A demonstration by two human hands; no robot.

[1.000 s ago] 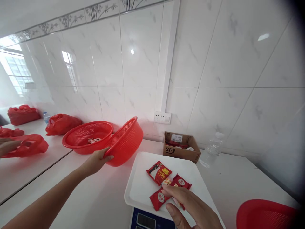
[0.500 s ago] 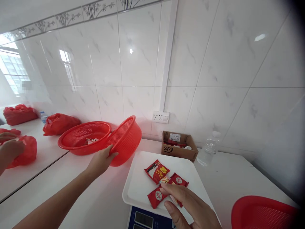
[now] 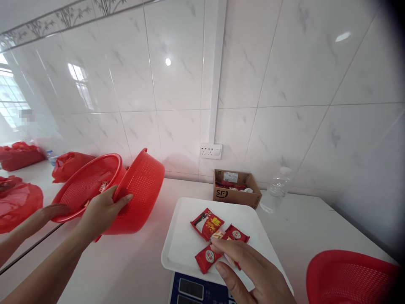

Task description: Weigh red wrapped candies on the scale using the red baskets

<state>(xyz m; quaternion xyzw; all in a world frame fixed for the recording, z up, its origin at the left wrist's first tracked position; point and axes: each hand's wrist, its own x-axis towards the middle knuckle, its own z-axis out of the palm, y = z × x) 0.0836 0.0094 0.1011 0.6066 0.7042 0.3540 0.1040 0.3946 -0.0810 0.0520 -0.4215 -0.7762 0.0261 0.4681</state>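
Observation:
My left hand (image 3: 101, 209) is closed on the rim of a red mesh basket (image 3: 141, 190), which stands tilted on the white counter. Beside it a second red basket (image 3: 84, 188) is tilted up, with another person's hand (image 3: 50, 211) under its rim; a packet lies inside it. My right hand (image 3: 249, 270) is open, fingers stretched, its fingertips resting on the red snack packets (image 3: 207, 223) that lie on a white tray (image 3: 183, 249). The tray sits on a blue scale (image 3: 193, 290).
A cardboard box (image 3: 237, 193) and a clear plastic bottle (image 3: 278, 190) stand by the tiled wall, below a socket (image 3: 210, 150). Another red basket (image 3: 351, 278) is at the lower right. Red plastic bags (image 3: 19, 200) lie at the left on the neighbouring table.
My left hand has drawn its basket leftwards, away from the tray. Another person's hand has tipped up the second basket. My right hand has stayed on the packets.

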